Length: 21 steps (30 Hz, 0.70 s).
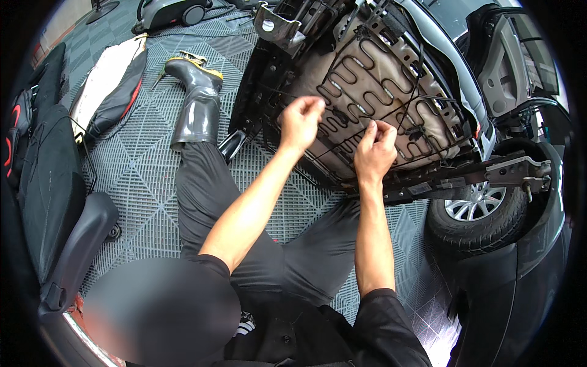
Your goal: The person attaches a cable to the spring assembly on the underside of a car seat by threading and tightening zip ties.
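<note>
Over the exposed underside of a car seat (382, 67), I am watching 2 bare hands from the far end of this camera feed. The seat is resting just ahead of the person's spread legs, its pale backing facing the camera, with winding springs (365, 96) and thin dark cords (418, 79) crossing it.

The left hand (301, 122) is hovering over the left part of the backing, its fingers bunching toward the thumb. The right hand (375, 147) is poising just beside it, fingers curling in narrowly. I cannot tell whether either set is gripping a cord or closing on nothing.

I am worrying most about snagging: if a cord is catching under a spring, a hard sideways pull could be fraying it or tearing its anchor loose. Slipping fingers could be driving knuckles into the springs or the metal rail (440, 183) along the near edge. I am not seeing what is supporting the seat, so leaning on a corner could be rocking it toward the legs or the nearby wheel (480, 205). The grey boot (199, 98) is standing near the frame on the left, on the gridded floor (147, 208), and a shifting seat could be pinching that foot.
</note>
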Each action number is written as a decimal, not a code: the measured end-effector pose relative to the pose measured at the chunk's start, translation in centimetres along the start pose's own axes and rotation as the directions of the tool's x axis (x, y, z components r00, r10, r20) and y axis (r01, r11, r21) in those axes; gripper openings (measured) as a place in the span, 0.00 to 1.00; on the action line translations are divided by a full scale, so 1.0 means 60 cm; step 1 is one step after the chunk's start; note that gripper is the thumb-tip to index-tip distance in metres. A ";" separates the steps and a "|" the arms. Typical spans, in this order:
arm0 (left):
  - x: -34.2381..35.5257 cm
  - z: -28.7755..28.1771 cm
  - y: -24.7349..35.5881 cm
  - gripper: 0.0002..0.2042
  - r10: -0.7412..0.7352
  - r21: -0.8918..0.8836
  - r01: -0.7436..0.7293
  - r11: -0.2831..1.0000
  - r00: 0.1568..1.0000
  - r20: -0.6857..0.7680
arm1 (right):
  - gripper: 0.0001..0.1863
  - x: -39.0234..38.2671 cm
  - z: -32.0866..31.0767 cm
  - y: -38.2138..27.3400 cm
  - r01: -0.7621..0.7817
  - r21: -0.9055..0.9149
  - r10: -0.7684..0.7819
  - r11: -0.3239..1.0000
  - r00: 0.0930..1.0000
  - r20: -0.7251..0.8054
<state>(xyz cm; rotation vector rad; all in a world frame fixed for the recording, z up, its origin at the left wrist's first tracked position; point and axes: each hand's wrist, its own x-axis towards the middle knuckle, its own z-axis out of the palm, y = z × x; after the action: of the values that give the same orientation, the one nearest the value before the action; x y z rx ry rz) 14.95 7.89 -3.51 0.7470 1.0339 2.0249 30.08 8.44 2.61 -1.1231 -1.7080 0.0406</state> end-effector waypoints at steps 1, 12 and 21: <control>-0.015 0.003 -0.017 0.10 -0.044 0.057 0.041 0.998 0.997 0.056 | 0.08 -0.005 0.016 0.014 0.096 -0.086 -0.099 0.992 0.995 -0.033; -0.060 0.058 -0.036 0.17 -0.192 -0.252 0.248 0.935 0.955 0.227 | 0.07 -0.014 0.054 0.041 0.265 -0.286 -0.294 0.921 0.954 -0.063; -0.036 0.070 -0.025 0.13 -0.135 -0.169 0.174 0.970 0.966 0.221 | 0.08 0.005 0.027 0.021 0.483 -0.420 -0.438 0.769 0.875 0.205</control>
<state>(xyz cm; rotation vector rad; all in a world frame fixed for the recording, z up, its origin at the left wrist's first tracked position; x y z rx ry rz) 19.87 8.51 -2.98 0.7363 0.7466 1.8352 29.65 10.11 1.45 -1.0051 -2.1071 -0.6679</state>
